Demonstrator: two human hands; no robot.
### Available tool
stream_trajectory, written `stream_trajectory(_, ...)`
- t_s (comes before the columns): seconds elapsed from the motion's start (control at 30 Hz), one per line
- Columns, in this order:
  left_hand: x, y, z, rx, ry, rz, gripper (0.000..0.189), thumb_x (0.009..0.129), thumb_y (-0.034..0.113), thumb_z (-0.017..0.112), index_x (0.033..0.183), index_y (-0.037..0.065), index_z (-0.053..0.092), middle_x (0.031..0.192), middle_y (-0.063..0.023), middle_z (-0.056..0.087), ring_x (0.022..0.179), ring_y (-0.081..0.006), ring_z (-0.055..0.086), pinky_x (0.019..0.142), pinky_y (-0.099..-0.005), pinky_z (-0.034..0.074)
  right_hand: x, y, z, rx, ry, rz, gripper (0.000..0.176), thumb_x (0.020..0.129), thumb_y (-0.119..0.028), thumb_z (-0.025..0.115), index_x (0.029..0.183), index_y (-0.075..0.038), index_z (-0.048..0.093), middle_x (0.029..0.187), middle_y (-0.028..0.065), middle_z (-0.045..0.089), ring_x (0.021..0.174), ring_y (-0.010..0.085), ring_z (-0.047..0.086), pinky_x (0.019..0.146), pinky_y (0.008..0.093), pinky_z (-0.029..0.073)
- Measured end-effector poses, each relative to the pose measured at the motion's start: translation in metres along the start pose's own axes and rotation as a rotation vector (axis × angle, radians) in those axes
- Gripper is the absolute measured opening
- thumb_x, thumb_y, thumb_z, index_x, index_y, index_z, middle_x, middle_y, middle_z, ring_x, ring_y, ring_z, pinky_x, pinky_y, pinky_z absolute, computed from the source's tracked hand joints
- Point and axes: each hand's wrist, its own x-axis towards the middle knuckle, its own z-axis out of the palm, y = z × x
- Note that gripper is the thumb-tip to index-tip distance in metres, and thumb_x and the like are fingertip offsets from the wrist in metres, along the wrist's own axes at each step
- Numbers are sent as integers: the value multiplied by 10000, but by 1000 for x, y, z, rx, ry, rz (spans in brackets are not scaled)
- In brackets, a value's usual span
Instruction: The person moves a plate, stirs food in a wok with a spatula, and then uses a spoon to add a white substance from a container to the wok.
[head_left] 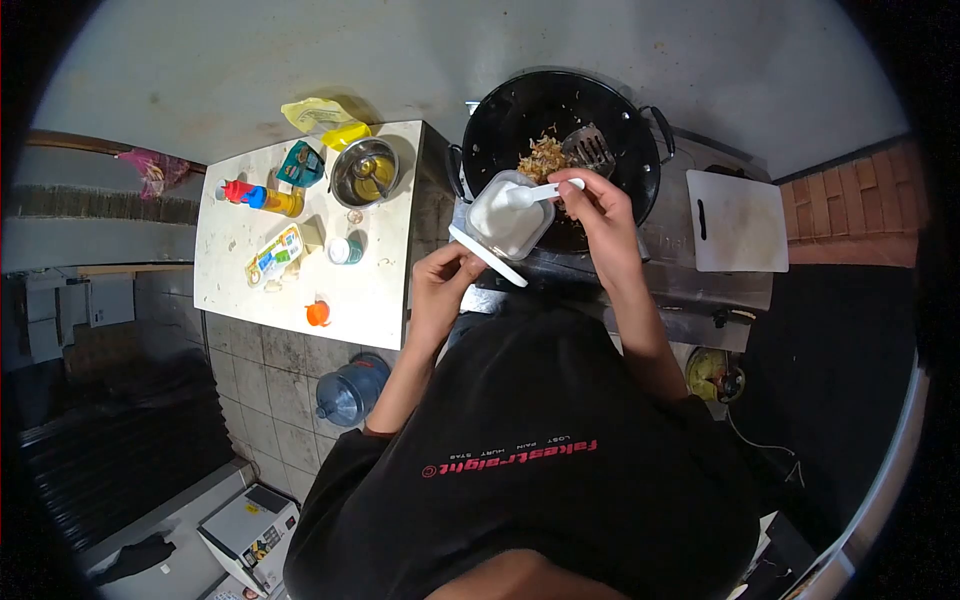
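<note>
At wok's (pixel 500 120) near side, tub (pixel 547 222) looks light, slick, best held by walls; left hand (pixel 442 283) pinches lid (pixel 488 256), right hand (pixel 600 205) grips spoon (pixel 545 192).

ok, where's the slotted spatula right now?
Head view, upper part, just right of centre: the slotted spatula is inside the black wok, right of the browned food and just above the right hand in the image.
</note>
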Motion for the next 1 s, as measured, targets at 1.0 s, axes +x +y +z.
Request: stream_trajectory(1.0,-7,2,-3,27,39,-27,94,917,65,680,961,-11,712,799,26,639,752,-32,527,689,-201,407,7,6,-15,34,8,29,168,969,-110,595,1075,-25,694,858,-26,643,729,14,451,649,190,354)
